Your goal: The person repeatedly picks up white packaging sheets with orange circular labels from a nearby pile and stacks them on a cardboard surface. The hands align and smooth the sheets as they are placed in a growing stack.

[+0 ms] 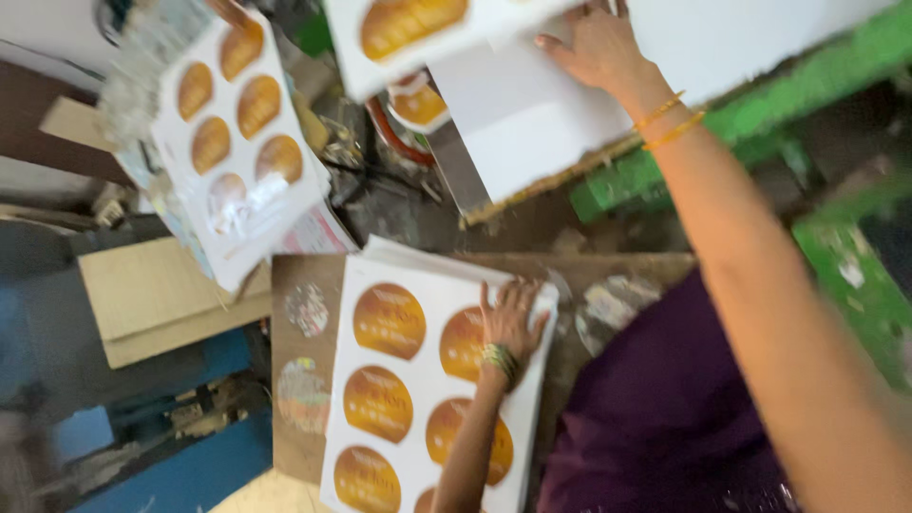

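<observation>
A cluttered workshop seen from above and blurred throughout: a worn brown counter (304,380) fills the lower middle, with blue-painted framing at 7 o'clock and green-painted machine parts (807,104) from 2 to 4 o'clock.

On the counter lies a stack of white sticker sheets (427,380) printed with round orange labels; its bottom edge is cut off by the frame, and the print on the labels is too smeared to make out. The left hand (510,323) lies flat on the top sheet near its right edge, fingers spread and pointing toward 12 o'clock, palm down, pinching nothing; a band of bangles sits at the wrist.

At 1 o'clock the right hand (597,46) reaches far out, fingers splayed and pressed flat on a large plain white sheet (532,123) that lies tilted on a board. The fingertips run off the top edge, so whether they curl over anything cannot be told. Thin gold bangles ring the wrist.

Just beside that hand, at 12 o'clock, another printed label sheet (399,38) is cut off by the top of the frame. At 10 o'clock a further label sheet (237,142) stands tilted on a heap of indistinct clutter. A pale wooden block (157,299) sits at 9 o'clock. A purple garment (655,427) covers 5 o'clock.
</observation>
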